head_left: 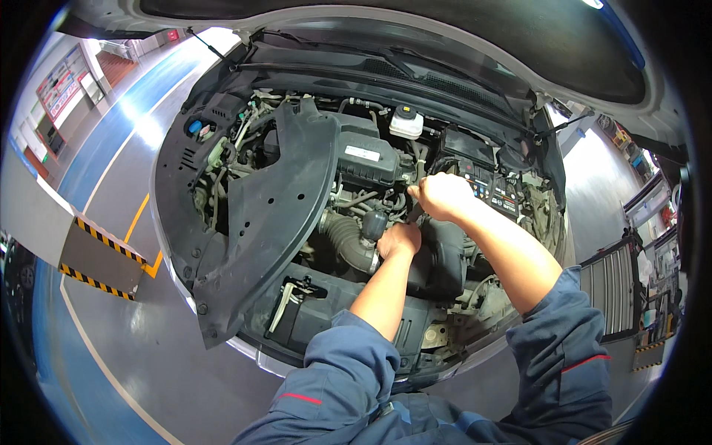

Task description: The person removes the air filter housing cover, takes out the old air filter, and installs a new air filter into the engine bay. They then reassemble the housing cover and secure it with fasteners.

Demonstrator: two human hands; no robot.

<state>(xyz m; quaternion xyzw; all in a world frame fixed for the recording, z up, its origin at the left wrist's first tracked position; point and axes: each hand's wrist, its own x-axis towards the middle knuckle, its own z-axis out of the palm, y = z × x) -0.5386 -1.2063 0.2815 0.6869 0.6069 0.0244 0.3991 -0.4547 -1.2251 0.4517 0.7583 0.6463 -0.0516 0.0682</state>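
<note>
Ribbed hose [343, 237]: engine bay, just beside left hand [400, 239]; long axis curves, near end points lower right | right hand [446, 197]: beyond black box [448, 259] | both grips: part-hidden, cannot tell.

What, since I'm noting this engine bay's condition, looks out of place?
The large black plastic cover lies slantwise left of the ribbed hose, its near end overhanging the car's pale front edge. Such covers usually sit square, so it looks unfastened. No spill shows.

Left fingers [405, 233] near ribbed hose [345, 236], right fingers [426, 190] near black battery [495, 194], raised hood [549, 48] overhead
</note>
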